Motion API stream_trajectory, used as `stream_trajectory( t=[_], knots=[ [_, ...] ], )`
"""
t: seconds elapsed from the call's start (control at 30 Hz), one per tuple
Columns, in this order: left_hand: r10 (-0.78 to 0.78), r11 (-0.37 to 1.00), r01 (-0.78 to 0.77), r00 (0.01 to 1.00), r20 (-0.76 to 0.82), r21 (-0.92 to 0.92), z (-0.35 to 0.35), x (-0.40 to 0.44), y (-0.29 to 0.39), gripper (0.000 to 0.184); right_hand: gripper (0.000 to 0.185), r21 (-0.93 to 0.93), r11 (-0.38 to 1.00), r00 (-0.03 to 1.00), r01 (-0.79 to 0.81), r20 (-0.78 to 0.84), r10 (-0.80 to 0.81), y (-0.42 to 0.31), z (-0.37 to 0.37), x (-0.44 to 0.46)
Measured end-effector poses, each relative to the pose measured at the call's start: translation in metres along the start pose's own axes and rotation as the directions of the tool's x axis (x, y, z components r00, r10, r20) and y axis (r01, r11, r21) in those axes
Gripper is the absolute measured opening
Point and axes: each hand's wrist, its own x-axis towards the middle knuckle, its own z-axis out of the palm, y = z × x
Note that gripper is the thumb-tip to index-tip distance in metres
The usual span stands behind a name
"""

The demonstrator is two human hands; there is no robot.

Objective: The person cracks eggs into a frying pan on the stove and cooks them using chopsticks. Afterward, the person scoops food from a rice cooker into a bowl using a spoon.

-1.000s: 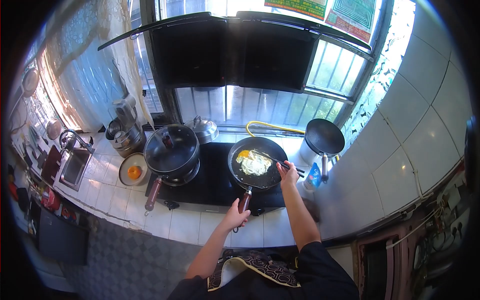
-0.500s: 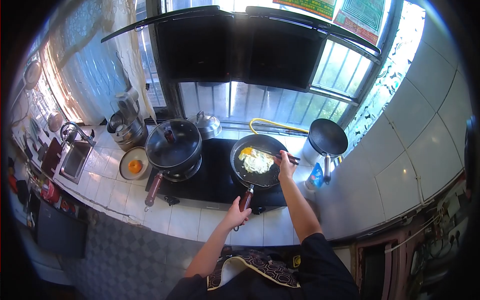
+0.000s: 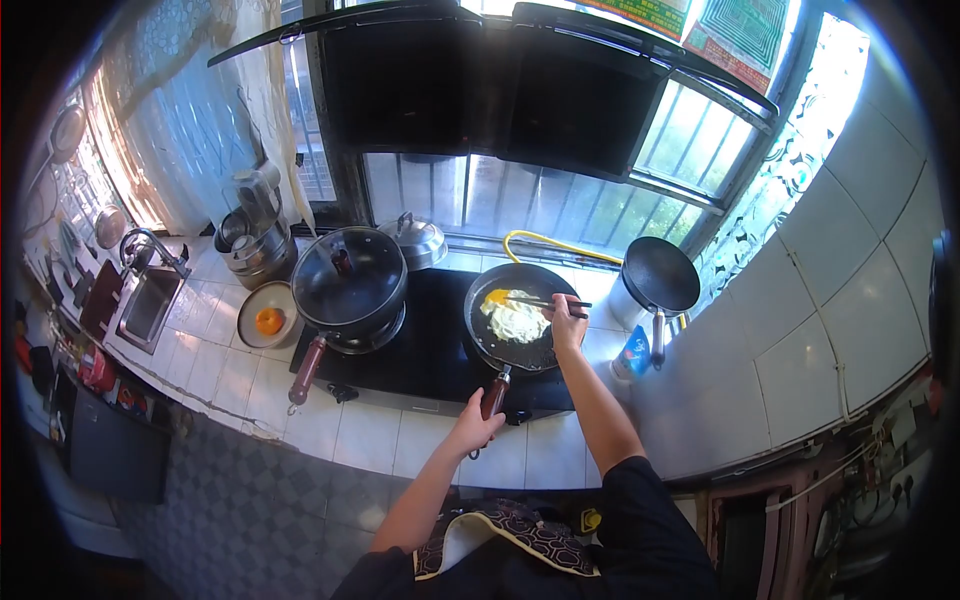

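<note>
My left hand (image 3: 474, 425) is wrapped round the brown handle (image 3: 494, 394) of a dark frying pan (image 3: 483, 352) on the right side of the stove. In the pan lies a fried egg (image 3: 517, 322), its white mostly set and its yellow yolk at the upper left. Dark chopsticks (image 3: 545, 303) are gripped in my right hand (image 3: 567, 322) over the pan's right rim. Their tips reach the egg beside the yolk; whether they press into it I cannot tell.
A lidded wok (image 3: 350, 285) occupies the left burner of the black stove (image 3: 430, 345), its handle jutting toward me. Left of it stands a bowl (image 3: 250, 325) holding something orange. A small pan (image 3: 660, 275) and a blue-and-white packet (image 3: 632, 353) are at the right. A range hood (image 3: 480, 90) hangs above.
The chopsticks have swung to a more level angle, and their tips now show at the yolk's edge. My left hand keeps its hold on the pan handle. The camera view has shifted slightly.
</note>
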Motion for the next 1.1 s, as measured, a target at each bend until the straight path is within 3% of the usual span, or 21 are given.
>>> stream_trajectory(
  t=[0.2,0.27,0.3,0.4,0.53,0.6,0.63,0.73,0.9,0.97,1.1],
  knots=[
    [0.004,0.999,-0.002,0.998,0.058,-0.035,-0.003,-0.006,0.01,0.081,0.013,-0.158,0.956,0.963,0.248,0.147,-0.226,-0.011,-0.009,-0.011],
    [0.009,0.999,-0.006,0.997,0.078,-0.043,-0.005,-0.004,0.007,0.083,0.011,-0.288,0.862,0.903,0.417,0.239,-0.357,-0.028,-0.013,-0.021],
    [0.013,0.999,-0.008,0.995,0.094,-0.052,-0.006,-0.004,0.005,0.085,0.011,-0.29,0.86,0.902,0.419,0.239,-0.359,-0.035,-0.014,-0.024],
    [-0.007,0.998,0.016,0.989,0.146,-0.066,-0.008,-0.008,0.007,0.087,0.006,-0.281,0.673,0.726,0.684,0.361,-0.586,-0.045,-0.019,-0.026],
    [-0.001,0.995,0.018,0.985,0.175,-0.098,0.001,-0.014,0.005,0.089,0.006,-0.256,0.701,0.736,0.665,0.381,-0.559,-0.048,-0.019,-0.028],
    [0.015,0.992,0.006,0.985,0.172,-0.124,0.006,-0.014,0.0,0.088,0.013,-0.156,0.884,0.87,0.44,0.317,-0.377,-0.037,-0.016,-0.025],
    [0.028,0.989,-0.003,0.986,0.167,-0.147,0.008,-0.014,0.0,0.088,0.013,-0.155,0.884,0.869,0.44,0.32,-0.377,-0.03,-0.014,-0.024],
    [0.012,0.991,0.008,0.99,0.144,-0.136,0.008,-0.017,0.004,0.088,0.012,-0.16,0.959,0.952,0.233,0.239,-0.192,-0.005,-0.009,-0.017],
    [0.009,0.994,0.006,0.991,0.134,-0.11,0.008,-0.014,0.0,0.087,0.011,-0.192,0.951,0.956,0.245,0.211,-0.203,0.013,-0.018,-0.017],
    [0.006,0.994,0.009,0.99,0.141,-0.108,0.007,-0.015,0.0,0.087,0.012,-0.078,0.971,0.964,0.227,0.16,-0.213,-0.004,-0.02,-0.026],
    [0.023,0.996,-0.008,0.988,0.151,-0.093,0.007,-0.014,-0.001,0.087,0.013,-0.068,0.973,0.955,0.221,0.217,-0.202,-0.009,-0.021,-0.03]
  ],
)
